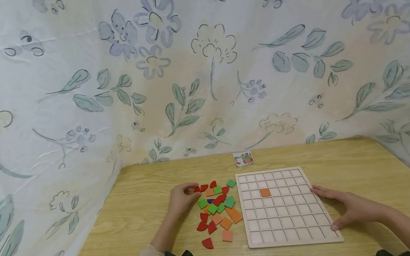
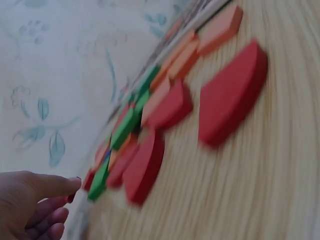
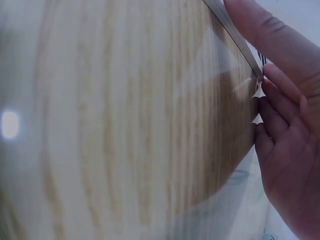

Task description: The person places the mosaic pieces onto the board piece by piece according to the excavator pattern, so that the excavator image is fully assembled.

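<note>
My left hand (image 1: 182, 198) is at the far left edge of a loose pile of flat coloured pieces. Between its thumb and fingers it pinches a small red piece (image 2: 72, 197), mostly hidden by the fingertips; its full shape cannot be made out. Red quarter-circle pieces (image 1: 207, 243), green squares (image 1: 203, 203) and orange squares (image 1: 226, 223) lie close by. Right of the pile is a pale gridded board (image 1: 284, 213) with one orange square (image 1: 265, 192) in a cell. My right hand (image 1: 350, 205) rests at the board's right edge, thumb and extended fingers touching it.
A small printed pattern card (image 1: 243, 158) lies behind the board, near the back of the wooden table (image 1: 141, 186). A flower-patterned cloth (image 1: 188, 86) hangs behind and at both sides. Some pieces in the pile overlap.
</note>
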Motion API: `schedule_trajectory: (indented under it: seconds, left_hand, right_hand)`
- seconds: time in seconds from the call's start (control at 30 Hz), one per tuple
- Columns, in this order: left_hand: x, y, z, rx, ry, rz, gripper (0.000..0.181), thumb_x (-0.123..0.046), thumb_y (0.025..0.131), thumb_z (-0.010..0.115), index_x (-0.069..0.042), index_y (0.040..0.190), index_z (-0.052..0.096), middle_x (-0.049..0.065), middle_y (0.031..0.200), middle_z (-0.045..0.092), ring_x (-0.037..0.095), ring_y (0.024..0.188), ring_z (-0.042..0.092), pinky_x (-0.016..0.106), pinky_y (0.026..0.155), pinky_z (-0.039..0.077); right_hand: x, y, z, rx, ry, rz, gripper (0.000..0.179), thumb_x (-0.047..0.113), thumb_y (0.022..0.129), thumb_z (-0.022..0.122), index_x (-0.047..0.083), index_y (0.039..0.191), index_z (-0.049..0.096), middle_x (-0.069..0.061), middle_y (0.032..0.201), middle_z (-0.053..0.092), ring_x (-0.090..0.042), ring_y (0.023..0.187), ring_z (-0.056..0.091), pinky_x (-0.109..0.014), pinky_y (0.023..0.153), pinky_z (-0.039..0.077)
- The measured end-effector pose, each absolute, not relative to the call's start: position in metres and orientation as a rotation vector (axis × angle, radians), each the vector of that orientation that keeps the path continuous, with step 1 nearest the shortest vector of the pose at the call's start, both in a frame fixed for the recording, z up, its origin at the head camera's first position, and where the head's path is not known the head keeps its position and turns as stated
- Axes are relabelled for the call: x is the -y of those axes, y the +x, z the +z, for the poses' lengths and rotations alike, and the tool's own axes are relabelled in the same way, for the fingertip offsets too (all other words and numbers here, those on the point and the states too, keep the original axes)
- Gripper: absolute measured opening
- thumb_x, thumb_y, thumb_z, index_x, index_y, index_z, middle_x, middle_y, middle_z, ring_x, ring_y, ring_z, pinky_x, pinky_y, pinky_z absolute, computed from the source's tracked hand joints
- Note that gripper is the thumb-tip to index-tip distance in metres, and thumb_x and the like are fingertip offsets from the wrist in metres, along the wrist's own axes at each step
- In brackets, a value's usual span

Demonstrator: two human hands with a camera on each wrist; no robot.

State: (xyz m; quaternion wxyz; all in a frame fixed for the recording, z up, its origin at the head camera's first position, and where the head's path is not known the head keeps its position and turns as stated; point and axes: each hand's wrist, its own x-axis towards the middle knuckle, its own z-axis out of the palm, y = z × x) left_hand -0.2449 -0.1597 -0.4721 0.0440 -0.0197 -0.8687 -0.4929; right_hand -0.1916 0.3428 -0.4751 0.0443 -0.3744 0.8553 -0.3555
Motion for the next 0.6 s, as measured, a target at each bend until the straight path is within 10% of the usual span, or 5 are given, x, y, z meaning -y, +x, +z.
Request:
schedule_trajectory:
  seconds: [0.6]
  left_hand:
    - [0.085, -0.243, -0.460, 2.713, -0.393, -1.421, 0.027, -0.018, 0.075, 0.076, -0.009, 0.100, 0.072, 0.001, 0.087, 0.069, 0.010, 0.070, 0.052, 0.020, 0.060, 0.045]
  right_hand:
    - [-0.340, -0.193, -0.472, -2.706, -1.123, -0.973, 0.096, 0.038, 0.063, 0.080, 0.001, 0.140, 0.036, 0.024, 0.145, 0.018, 0.023, 0.123, 0.009, 0.004, 0.091, 0.006]
